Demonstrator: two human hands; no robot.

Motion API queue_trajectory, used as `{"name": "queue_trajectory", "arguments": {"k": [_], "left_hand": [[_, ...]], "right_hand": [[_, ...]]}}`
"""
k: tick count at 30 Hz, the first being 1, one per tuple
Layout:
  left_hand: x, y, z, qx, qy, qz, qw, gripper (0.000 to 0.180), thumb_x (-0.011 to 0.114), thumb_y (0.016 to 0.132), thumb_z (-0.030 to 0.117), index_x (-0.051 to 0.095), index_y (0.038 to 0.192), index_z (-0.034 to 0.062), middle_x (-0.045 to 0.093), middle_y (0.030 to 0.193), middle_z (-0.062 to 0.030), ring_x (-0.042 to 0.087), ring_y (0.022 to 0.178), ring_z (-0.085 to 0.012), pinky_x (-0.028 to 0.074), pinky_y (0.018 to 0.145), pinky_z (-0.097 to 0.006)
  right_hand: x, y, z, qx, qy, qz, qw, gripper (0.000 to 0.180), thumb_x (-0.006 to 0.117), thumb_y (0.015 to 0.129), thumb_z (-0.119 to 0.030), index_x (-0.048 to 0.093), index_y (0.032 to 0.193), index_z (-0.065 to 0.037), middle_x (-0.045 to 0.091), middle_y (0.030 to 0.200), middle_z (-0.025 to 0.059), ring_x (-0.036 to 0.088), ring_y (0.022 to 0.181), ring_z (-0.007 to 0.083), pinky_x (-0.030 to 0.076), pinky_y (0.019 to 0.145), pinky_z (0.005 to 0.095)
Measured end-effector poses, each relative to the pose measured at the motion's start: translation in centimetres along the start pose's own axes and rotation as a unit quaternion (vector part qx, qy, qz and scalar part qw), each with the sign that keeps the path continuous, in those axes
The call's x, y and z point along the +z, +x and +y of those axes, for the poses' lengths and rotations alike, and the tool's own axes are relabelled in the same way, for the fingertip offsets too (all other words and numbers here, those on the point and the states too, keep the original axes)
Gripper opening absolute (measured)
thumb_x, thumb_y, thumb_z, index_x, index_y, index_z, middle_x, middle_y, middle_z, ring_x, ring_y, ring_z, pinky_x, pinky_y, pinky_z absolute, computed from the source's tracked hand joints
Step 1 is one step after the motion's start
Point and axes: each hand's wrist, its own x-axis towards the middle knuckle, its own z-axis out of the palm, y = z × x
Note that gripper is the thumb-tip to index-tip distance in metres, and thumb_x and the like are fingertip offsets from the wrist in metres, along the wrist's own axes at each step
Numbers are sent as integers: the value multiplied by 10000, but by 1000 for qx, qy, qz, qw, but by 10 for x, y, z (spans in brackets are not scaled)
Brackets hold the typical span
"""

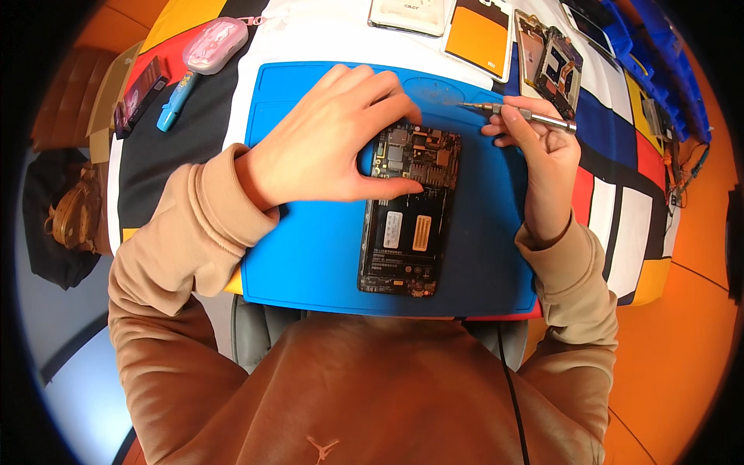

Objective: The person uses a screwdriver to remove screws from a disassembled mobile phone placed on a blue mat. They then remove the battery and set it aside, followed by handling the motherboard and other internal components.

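Two hands are at work over an opened phone (408,211), which lies lengthwise near the middle of a blue mat (310,263) on the table. We note the phone has its back cover off: circuit board and metal shields show at the far end, and the black battery fills the near part. On the battery we see two upright rectangular labels side by side, a white one (393,229) on the left and an orange one (421,232) on the right; a strip of small pale print runs below them, too fine for us to read.

Our left hand (325,147) rests on the far end of the phone, fingers curled over the top edge and thumb pressed against the board, so the phone is pinched between them. Our right hand (542,163) is clamped around a slim metal screwdriver (527,115), whose tip points left over the mat, just beyond the phone's far right corner and clear of it.

Beyond the mat we record a silver phone cover (409,14), an orange and black flat box (480,35) and another stripped phone frame (552,62). To the far left lie a pink oval case (215,45), a blue pen-like tool (175,101) and a dark flat packet (139,94). The tablecloth (620,194) carries blocks of white, red, yellow and blue divided by black lines. A black cable (508,380) runs down from the mat's near edge across our brown sweatshirt.
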Motion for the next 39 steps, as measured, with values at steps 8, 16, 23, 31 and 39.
{"name": "queue_trajectory", "arguments": {"k": [8,16,23,31,39], "left_hand": [[-1,-1,-3,2,-2,-3,1000,527,822,689,333,623,1094,62,542,1023,-76,501,914,-264,373,828,-347],[-4,-2,1,-13,1,-29,999,521,816,695,323,620,1101,61,543,1037,-80,503,919,-263,372,828,-344],[-10,-2,6,-46,-51,-3,998,400,769,761,290,630,1050,52,566,939,-80,520,857,-264,399,794,-353],[-16,3,-16,-107,61,62,990,336,670,862,216,623,1136,28,600,1188,-149,540,1107,-333,423,962,-404],[-12,-6,-5,-127,146,-57,979,562,576,949,318,441,1428,57,381,1517,-169,371,1379,-368,244,1152,-482]], "right_hand": [[2,5,-2,5,-24,-10,1000,222,587,982,-172,658,1084,12,716,940,117,698,852,173,504,743,261],[1,1,-3,30,-34,-9,999,260,550,991,-217,680,1066,-5,720,936,109,690,860,173,483,783,268],[-1,-4,0,49,27,-17,998,212,583,979,-164,644,1073,16,713,974,115,682,862,174,494,762,274],[-4,-4,5,30,36,-26,999,212,563,997,-180,643,1086,-4,706,976,105,673,850,161,485,737,263],[-10,1,3,10,40,-55,998,213,598,984,-196,661,1109,-36,706,965,84,665,808,131,479,698,241]]}}
